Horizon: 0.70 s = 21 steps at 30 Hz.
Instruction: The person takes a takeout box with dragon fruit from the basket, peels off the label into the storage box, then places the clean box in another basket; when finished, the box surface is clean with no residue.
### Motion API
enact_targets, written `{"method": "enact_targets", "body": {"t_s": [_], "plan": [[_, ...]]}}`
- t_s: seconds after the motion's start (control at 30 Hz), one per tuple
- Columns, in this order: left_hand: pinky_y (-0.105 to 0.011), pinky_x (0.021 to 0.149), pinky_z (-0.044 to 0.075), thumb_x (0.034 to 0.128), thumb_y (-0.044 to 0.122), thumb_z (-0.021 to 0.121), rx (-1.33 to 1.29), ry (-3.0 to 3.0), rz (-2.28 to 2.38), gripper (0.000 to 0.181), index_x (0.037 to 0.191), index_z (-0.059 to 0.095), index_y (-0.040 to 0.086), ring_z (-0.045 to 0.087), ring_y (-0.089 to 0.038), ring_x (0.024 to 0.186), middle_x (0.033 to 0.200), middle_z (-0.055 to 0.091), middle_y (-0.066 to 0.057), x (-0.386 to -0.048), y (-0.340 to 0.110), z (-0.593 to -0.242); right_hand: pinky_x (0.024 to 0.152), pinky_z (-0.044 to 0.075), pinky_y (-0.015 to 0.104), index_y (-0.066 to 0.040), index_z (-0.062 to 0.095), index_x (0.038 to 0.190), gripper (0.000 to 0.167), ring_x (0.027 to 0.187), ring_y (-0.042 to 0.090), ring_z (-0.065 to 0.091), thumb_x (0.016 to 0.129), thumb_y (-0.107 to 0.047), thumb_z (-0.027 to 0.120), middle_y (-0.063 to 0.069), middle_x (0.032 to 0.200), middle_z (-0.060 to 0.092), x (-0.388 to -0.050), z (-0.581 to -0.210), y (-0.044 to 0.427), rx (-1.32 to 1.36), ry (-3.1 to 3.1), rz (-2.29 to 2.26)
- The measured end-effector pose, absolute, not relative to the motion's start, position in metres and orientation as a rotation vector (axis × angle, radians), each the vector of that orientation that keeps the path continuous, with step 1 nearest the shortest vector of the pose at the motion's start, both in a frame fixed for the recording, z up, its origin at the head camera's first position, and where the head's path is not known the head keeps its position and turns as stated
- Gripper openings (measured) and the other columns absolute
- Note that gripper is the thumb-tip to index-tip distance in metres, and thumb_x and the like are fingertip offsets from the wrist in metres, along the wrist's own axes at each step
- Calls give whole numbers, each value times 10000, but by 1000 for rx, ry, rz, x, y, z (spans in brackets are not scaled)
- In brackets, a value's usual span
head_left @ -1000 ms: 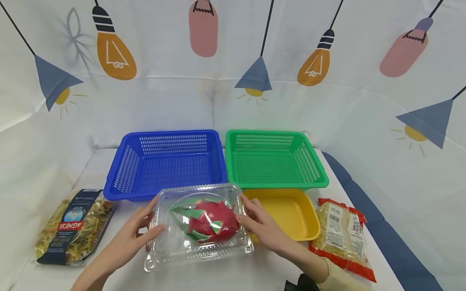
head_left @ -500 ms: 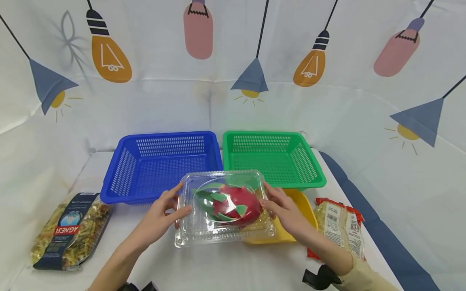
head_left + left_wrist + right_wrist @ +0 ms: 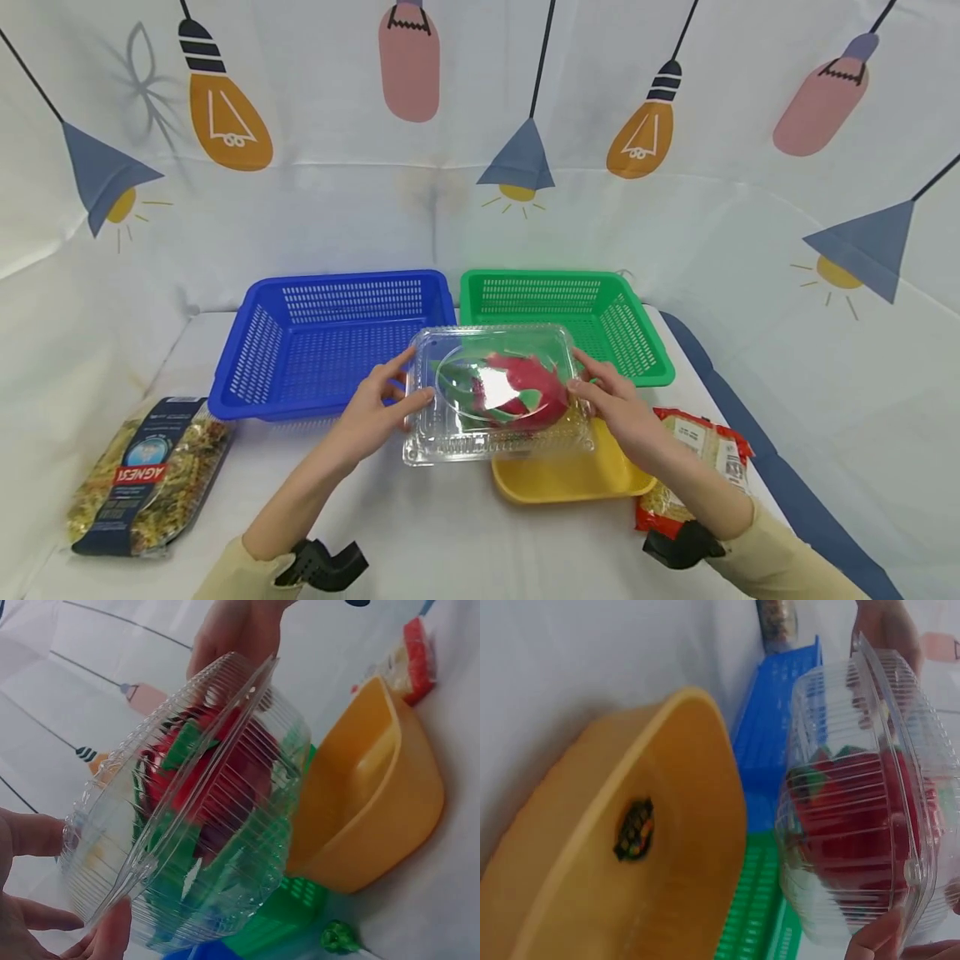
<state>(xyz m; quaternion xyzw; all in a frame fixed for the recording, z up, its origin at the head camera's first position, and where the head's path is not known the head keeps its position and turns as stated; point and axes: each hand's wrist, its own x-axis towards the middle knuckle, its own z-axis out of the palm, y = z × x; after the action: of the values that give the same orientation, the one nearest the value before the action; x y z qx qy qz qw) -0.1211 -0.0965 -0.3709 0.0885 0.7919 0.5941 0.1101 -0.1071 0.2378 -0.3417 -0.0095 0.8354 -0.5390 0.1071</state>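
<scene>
A clear plastic clamshell box (image 3: 442,446) is held up off the table, lid closed, with a red and green dragon fruit (image 3: 543,396) inside. My left hand (image 3: 378,412) grips its left edge, thumb on top and fingers beneath. At the opposite edge my right hand (image 3: 618,412) holds it the same way. Below the box sits a yellow basin (image 3: 573,483), its rear part hidden. In the right wrist view a small dark speckled thing (image 3: 635,829) lies in the basin. The box also overlaps the front of the green basket (image 3: 637,337) in the head view.
A blue basket (image 3: 330,358) stands at the back left, beside the green one. An AGNESI pasta bag (image 3: 142,479) lies at the left. A red-edged bag (image 3: 663,504) lies at the right, partly behind my right forearm. A shiny green item (image 3: 340,937) shows in the left wrist view.
Both hands have carried the clamshell box rightward and farther from me, from before the blue basket to above the yellow basin. The grip stays the same.
</scene>
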Motion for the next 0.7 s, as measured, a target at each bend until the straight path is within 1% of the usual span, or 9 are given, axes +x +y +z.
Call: {"method": "enact_targets", "body": {"t_s": [0.07, 0.17, 0.23, 0.3, 0.43, 0.5, 0.57, 0.67, 0.7], "plan": [[-303, 684, 578, 947, 248, 696, 247, 2329, 1750, 775, 1588, 278, 122, 542, -197, 831, 1202, 428, -150, -128, -91, -371, 761, 456, 237, -143, 290, 1587, 619, 939, 186, 426, 1039, -283, 541, 96, 1156, 388, -112, -339, 242, -21, 2443, -1605], [-313, 681, 571, 951, 238, 688, 250, 2322, 1756, 765, 1584, 281, 101, 542, -202, 822, 1180, 452, -147, -138, -83, -370, 728, 445, 238, -137, 274, 1592, 627, 910, 183, 430, 1041, -271, 541, 103, 1168, 383, -120, -336, 249, -23, 2423, -1617], [-304, 668, 559, 953, 240, 682, 258, 2314, 1758, 760, 1581, 283, 88, 540, -197, 802, 1164, 462, -140, -144, -79, -369, 745, 443, 250, -142, 257, 1597, 631, 968, 201, 432, 1045, -274, 533, 117, 1192, 387, -124, -335, 254, -24, 2416, -1607], [-290, 654, 544, 957, 245, 674, 267, 2307, 1756, 753, 1579, 284, 78, 536, -190, 794, 1143, 469, -131, -150, -74, -368, 785, 446, 265, -159, 233, 1604, 640, 1067, 232, 424, 1049, -288, 524, 128, 1242, 388, -128, -335, 259, -18, 2405, -1595], [-266, 626, 518, 956, 238, 664, 256, 2297, 1759, 729, 1574, 305, 93, 532, -182, 779, 1087, 491, -106, -162, -64, -366, 945, 443, 342, -189, 193, 1614, 658, 1253, 317, 408, 1052, -309, 513, 173, 1374, 360, -137, -333, 269, 5, 2375, -1589], [-264, 637, 519, 950, 226, 661, 245, 2293, 1758, 719, 1570, 319, 104, 532, -174, 778, 1072, 500, -98, -168, -59, -364, 980, 442, 370, -195, 188, 1615, 662, 1275, 323, 409, 1051, -315, 513, 187, 1413, 344, -143, -332, 274, 17, 2367, -1590], [-274, 667, 528, 945, 222, 654, 241, 2293, 1751, 716, 1569, 323, 107, 548, -165, 750, 1070, 509, -99, -175, -55, -363, 974, 453, 349, -181, 185, 1615, 664, 1230, 296, 448, 1052, -311, 512, 199, 1431, 342, -149, -331, 279, 13, 2363, -1588], [-300, 718, 543, 940, 221, 651, 232, 2297, 1741, 715, 1568, 327, 121, 574, -156, 691, 1092, 514, -114, -184, -50, -360, 863, 499, 291, -164, 209, 1610, 668, 1016, 214, 512, 1044, -311, 531, 196, 1388, 387, -159, -328, 286, 14, 2365, -1574], [-315, 738, 550, 941, 226, 651, 227, 2295, 1740, 718, 1571, 319, 127, 582, -158, 680, 1105, 513, -122, -187, -48, -359, 845, 508, 275, -154, 218, 1607, 669, 954, 189, 523, 1041, -313, 536, 190, 1371, 407, -162, -327, 288, 9, 2370, -1564]]}}
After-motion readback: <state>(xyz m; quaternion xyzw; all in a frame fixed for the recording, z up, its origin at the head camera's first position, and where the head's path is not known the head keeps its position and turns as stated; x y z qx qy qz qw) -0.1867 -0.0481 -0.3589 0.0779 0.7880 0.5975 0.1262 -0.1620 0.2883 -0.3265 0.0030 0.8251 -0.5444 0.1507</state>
